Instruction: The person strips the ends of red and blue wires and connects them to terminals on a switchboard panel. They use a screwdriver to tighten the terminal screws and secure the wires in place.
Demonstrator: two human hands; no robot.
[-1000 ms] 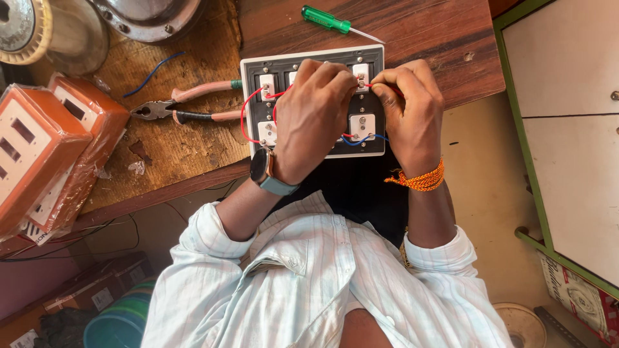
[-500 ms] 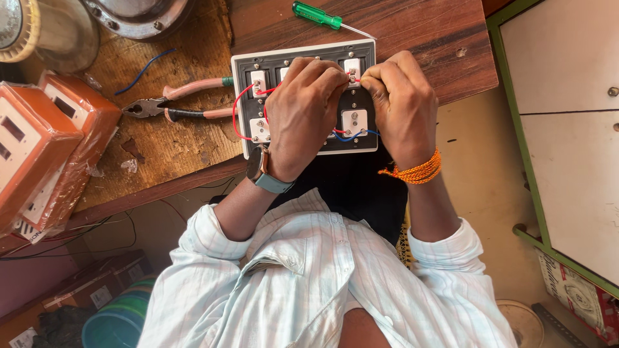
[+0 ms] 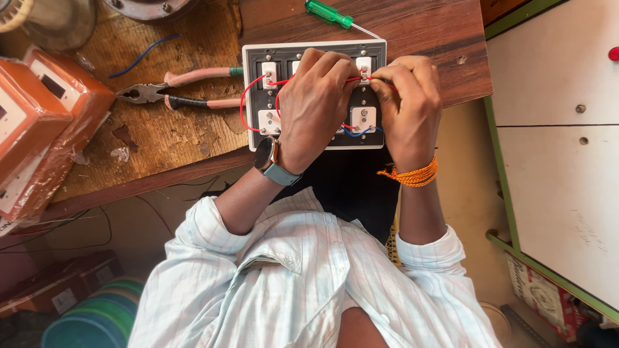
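Red wire is pinched in both hands' grip: left hand and right hand over the switch panel at the table edge. Pliers lie left; orange boxes farther left.

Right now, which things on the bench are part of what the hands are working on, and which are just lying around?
In use:
left hand
right hand
switch plate
red wire

Lying about:
pliers
green screwdriver
orange boxes
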